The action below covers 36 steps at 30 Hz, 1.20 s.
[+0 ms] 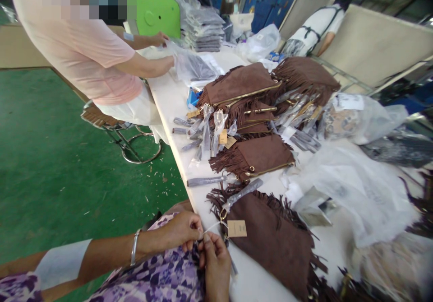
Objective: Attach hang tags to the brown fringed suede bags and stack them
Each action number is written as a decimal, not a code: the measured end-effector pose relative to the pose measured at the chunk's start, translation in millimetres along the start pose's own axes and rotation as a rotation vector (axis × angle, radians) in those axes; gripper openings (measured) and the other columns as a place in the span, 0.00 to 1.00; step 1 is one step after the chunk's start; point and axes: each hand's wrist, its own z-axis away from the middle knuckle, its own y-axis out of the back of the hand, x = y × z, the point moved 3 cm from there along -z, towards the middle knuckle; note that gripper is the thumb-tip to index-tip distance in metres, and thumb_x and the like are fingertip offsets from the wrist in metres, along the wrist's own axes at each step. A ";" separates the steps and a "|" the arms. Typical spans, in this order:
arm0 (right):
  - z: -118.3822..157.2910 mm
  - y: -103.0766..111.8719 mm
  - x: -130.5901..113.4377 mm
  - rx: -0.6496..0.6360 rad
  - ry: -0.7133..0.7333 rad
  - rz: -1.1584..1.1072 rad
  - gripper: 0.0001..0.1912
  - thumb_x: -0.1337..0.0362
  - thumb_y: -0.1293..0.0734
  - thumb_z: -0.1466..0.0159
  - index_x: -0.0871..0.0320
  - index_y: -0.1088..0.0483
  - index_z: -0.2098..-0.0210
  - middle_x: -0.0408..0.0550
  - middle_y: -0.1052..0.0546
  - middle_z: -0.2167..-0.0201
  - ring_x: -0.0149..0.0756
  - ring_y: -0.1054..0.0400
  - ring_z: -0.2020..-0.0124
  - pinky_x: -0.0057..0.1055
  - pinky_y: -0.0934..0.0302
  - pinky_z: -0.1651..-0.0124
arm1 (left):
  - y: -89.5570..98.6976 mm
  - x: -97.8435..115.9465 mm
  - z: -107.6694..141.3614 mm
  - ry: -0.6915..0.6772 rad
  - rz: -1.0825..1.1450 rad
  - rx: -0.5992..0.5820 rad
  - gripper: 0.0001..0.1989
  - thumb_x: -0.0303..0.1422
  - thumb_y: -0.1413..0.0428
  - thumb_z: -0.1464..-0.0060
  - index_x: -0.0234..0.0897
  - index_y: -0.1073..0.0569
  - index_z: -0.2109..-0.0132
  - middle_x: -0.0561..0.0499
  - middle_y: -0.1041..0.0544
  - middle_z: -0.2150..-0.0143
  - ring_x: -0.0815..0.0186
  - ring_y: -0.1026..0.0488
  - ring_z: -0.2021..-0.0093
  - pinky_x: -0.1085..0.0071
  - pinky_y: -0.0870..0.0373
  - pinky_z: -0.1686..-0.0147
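Observation:
A brown fringed bag (270,239) lies flat on the white table (257,279), close in front of me. A tan paper tag (237,228) and a plastic-wrapped strap (241,194) rest at its upper left corner, near a metal ring. From that ring a thin white string (214,226) runs to my fingers. My left hand (181,232), with a bangle at its wrist, pinches the string at the table edge. Just right of it and lower, my right hand (215,259) also pinches the string, the fingertips of both nearly touching.
Several brown fringed bags (243,85) are piled mid-table beside wrapped straps (206,132). Clear plastic bags (352,184) cover the right side. Across the left edge, a person in pink (101,58) handles a plastic-wrapped item (196,67). A stool (135,144) stands on the green floor.

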 end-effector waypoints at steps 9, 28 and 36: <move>0.3 -0.3 3.1 0.030 0.012 -0.031 0.25 0.41 0.31 0.45 0.58 0.32 0.76 0.35 0.38 0.88 0.23 0.52 0.88 0.21 0.57 0.84 | 1.0 12.8 4.3 0.048 0.109 0.065 0.09 0.37 0.41 0.54 0.36 0.29 0.68 0.54 0.29 0.83 0.68 0.33 0.84 0.75 0.37 0.83; -14.5 73.4 -57.6 0.426 0.688 1.091 0.25 0.51 0.43 0.32 0.57 0.33 0.42 0.60 0.32 0.43 0.53 0.38 0.43 0.44 0.43 0.46 | -5.0 17.2 -6.1 0.297 0.634 -0.280 0.18 0.30 0.38 0.57 0.29 0.21 0.56 0.50 0.26 0.77 0.74 0.35 0.84 0.81 0.42 0.86; -31.0 90.9 -60.7 0.294 0.571 1.067 0.09 0.58 0.37 0.37 0.55 0.30 0.63 0.52 0.25 0.62 0.48 0.30 0.59 0.40 0.38 0.55 | -8.5 35.7 -18.8 0.143 0.401 -0.324 0.31 0.37 0.37 0.52 0.35 0.30 0.41 0.48 0.21 0.74 0.71 0.33 0.85 0.80 0.38 0.85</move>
